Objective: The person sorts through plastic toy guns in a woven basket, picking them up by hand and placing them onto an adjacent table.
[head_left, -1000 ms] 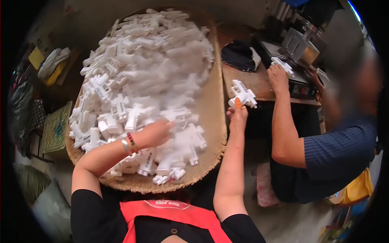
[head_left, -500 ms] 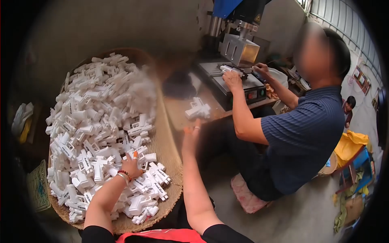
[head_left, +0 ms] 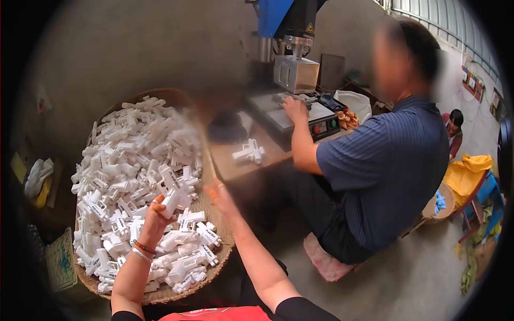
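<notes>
A white plastic toy pistol (head_left: 172,201) is in my left hand (head_left: 154,220), gripped by its lower end and raised above the heap. Orange wraps cover some of that hand's fingertips. My right hand (head_left: 220,200), slightly blurred, hovers by the right rim of the woven basket (head_left: 231,247), its fingers stretched out and holding nothing. Many white toy pistols (head_left: 126,182) with dark lettering fill the basket. Another white toy pistol piece (head_left: 250,152) lies on the wooden table (head_left: 225,167), apart from my right hand.
To the right, a seated co-worker (head_left: 383,160) has one hand on the base of a blue press machine (head_left: 297,72). A dark round item (head_left: 227,127) is on the table. Yellow sacks (head_left: 468,176) and bins stand at far right; another person (head_left: 454,128) is behind.
My right hand has drawn back from the toy pistol on the table toward the basket. My left hand has lifted a toy pistol from the heap. The view has shifted.
</notes>
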A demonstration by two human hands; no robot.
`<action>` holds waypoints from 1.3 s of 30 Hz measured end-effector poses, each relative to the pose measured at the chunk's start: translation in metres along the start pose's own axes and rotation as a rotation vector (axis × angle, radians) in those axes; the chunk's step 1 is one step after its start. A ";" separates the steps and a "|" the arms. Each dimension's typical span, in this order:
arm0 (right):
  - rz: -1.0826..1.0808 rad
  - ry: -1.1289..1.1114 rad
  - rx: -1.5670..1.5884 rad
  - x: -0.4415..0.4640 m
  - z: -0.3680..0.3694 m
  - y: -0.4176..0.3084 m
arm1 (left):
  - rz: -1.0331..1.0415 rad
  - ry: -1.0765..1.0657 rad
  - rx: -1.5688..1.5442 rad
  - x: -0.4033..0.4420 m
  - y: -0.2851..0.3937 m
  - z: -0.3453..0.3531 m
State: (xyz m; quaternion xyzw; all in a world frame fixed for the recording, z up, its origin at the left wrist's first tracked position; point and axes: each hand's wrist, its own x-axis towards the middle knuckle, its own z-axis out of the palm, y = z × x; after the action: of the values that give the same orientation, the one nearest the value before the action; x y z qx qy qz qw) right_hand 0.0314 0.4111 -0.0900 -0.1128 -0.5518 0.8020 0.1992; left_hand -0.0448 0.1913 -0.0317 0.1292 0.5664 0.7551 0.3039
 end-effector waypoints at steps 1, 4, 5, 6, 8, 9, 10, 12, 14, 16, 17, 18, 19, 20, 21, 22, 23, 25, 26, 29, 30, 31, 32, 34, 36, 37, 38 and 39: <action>0.032 -0.073 -0.001 -0.006 0.007 -0.002 | -0.026 -0.085 -0.076 -0.004 0.003 0.010; 0.102 -0.109 0.252 -0.023 0.032 -0.010 | -0.061 -0.237 -0.153 -0.017 0.003 0.037; 0.068 -0.128 0.356 -0.023 0.034 -0.002 | -0.074 -0.269 -0.159 -0.017 0.001 0.040; 0.053 -0.081 0.292 -0.022 0.030 0.002 | -0.070 -0.235 -0.082 -0.019 0.001 0.042; 0.026 0.055 0.179 -0.029 0.026 -0.009 | 0.076 -0.055 0.232 -0.019 -0.011 0.046; -0.059 0.148 0.175 -0.028 0.027 -0.008 | 0.149 -0.028 0.292 -0.021 -0.013 0.048; -0.058 0.151 0.176 -0.029 0.025 -0.010 | 0.146 -0.030 0.293 -0.022 -0.018 0.049; -0.062 0.186 0.120 -0.031 0.021 -0.016 | 0.382 -0.150 0.602 -0.020 -0.027 0.048; -0.047 0.160 0.127 -0.033 0.021 -0.021 | 0.434 -0.153 0.777 -0.035 -0.023 0.062; -0.026 0.165 0.136 -0.035 0.022 -0.023 | 0.619 -0.127 0.973 -0.037 -0.027 0.064; -0.025 0.169 0.137 -0.033 0.021 -0.020 | 0.616 -0.131 0.973 -0.037 -0.030 0.063; -0.030 0.171 0.122 -0.030 0.019 -0.016 | 0.562 -0.117 0.962 -0.036 -0.033 0.061; -0.035 0.171 0.106 -0.029 0.019 -0.014 | 0.508 -0.103 0.950 -0.035 -0.036 0.059; -0.031 0.188 0.079 -0.027 0.020 -0.012 | 0.506 -0.105 0.948 -0.034 -0.039 0.056; -0.038 0.196 0.062 -0.026 0.021 -0.010 | 0.549 -0.108 0.972 -0.033 -0.042 0.053; -0.045 0.204 0.045 -0.025 0.021 -0.008 | 0.594 -0.110 0.995 -0.032 -0.043 0.052; -0.066 0.193 0.047 -0.023 0.021 -0.005 | 0.592 -0.110 0.996 -0.033 -0.043 0.052; -0.078 0.211 0.028 -0.020 0.024 -0.002 | 0.561 -0.080 0.981 -0.034 -0.043 0.051; -0.085 0.180 -0.032 -0.019 0.022 -0.002 | 0.558 -0.079 0.980 -0.032 -0.045 0.049; -0.336 0.329 -0.326 -0.032 0.030 -0.008 | 0.584 -0.022 0.914 -0.025 -0.050 0.042; -0.464 0.400 -0.472 -0.035 0.033 -0.011 | 0.571 0.007 0.859 -0.022 -0.049 0.043; -0.463 0.400 -0.472 -0.036 0.034 -0.013 | 0.555 0.036 0.803 -0.017 -0.050 0.044; -0.529 0.413 -0.441 -0.037 0.035 -0.014 | 0.732 0.045 0.963 0.000 -0.056 0.033; -0.512 0.389 -0.256 -0.044 0.038 -0.026 | 0.671 0.015 0.899 0.019 -0.062 0.028; -0.601 0.412 -0.256 -0.046 0.039 -0.034 | 0.515 -0.024 0.978 0.021 -0.044 0.055; -0.563 0.392 -0.192 -0.046 0.038 -0.035 | 0.530 -0.060 0.984 0.034 -0.049 0.060; -0.500 0.366 -0.146 -0.044 0.034 -0.033 | 0.702 -0.098 1.068 0.054 -0.058 0.063; -0.432 0.337 -0.100 -0.043 0.031 -0.031 | 0.776 -0.139 1.079 0.070 -0.060 0.076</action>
State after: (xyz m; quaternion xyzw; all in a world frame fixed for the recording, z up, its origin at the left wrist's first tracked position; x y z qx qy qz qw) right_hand 0.0633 0.3757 -0.0517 -0.1339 -0.5610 0.6827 0.4487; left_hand -0.0400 0.3027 -0.0735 0.5059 0.7563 0.4103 -0.0613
